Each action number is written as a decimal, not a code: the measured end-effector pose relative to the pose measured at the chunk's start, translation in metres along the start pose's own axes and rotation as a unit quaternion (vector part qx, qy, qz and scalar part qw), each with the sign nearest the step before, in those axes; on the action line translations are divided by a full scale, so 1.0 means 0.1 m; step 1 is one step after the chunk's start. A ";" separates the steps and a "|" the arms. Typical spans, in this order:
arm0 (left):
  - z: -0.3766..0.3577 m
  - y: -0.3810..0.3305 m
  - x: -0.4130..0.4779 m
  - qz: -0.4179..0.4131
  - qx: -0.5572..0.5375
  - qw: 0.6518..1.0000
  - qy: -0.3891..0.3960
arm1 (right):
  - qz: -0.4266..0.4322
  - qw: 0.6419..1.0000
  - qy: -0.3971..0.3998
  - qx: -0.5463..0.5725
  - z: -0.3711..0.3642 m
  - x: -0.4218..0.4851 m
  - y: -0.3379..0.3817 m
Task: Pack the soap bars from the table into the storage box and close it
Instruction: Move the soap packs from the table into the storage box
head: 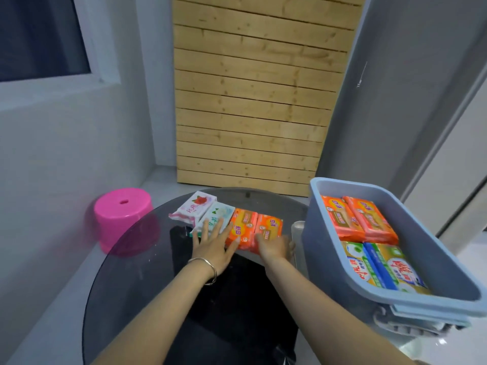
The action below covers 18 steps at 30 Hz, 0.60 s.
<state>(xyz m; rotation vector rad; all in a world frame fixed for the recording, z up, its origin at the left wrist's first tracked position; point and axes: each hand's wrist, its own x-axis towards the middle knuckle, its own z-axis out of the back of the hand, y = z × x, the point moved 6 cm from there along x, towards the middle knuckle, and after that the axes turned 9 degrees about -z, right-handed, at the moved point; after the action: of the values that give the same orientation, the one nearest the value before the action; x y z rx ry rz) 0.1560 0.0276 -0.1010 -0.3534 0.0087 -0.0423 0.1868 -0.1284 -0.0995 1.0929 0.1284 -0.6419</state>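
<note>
Midway through packing: centre frame, right hand (274, 247) grips an orange soap bar (270, 227) on the bench (126, 272), left hand (213, 246) flat (fingers spread) beside it; next, lift into the storage box (321, 259), right.

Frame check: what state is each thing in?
storage box: open, four packed soaps inside.
rose soap: on table, untouched.
green soap: under left hand.
left orange soap: left hand touches its edge.
right orange soap: gripped by right hand.
left hand: flat, spread.
right hand: curled.
</note>
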 end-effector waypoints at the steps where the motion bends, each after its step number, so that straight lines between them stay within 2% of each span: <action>1: -0.01 -0.03 -0.02 -0.009 0.003 1.000 -0.002 | 0.013 0.999 0.005 0.034 0.00 -0.01 -0.01; 6: -0.09 -0.20 -0.18 -0.049 0.004 0.999 -0.015 | -0.003 0.980 0.067 0.186 0.09 -0.14 -0.13; 12: -0.06 -0.32 -0.53 -0.059 -0.071 0.996 -0.019 | -0.024 0.972 0.139 0.190 0.21 -0.41 -0.33; 15: 0.05 -0.31 -0.69 -0.019 -0.190 0.980 -0.051 | -0.057 0.956 0.216 0.193 0.27 -0.56 -0.43; 17: 0.12 -0.21 -0.70 0.041 -0.249 0.965 -0.075 | -0.066 0.945 0.260 0.188 0.31 -0.63 -0.47; 18: 0.13 -0.16 -0.71 0.073 -0.270 0.958 -0.063 | -0.066 0.943 0.270 0.184 0.34 -0.64 -0.48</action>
<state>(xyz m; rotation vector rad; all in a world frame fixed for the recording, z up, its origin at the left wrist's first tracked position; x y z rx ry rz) 0.0848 0.0196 -0.0835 -0.9021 -0.0810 0.1329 0.1012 -0.1451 -0.0953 1.6178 0.5781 -0.4779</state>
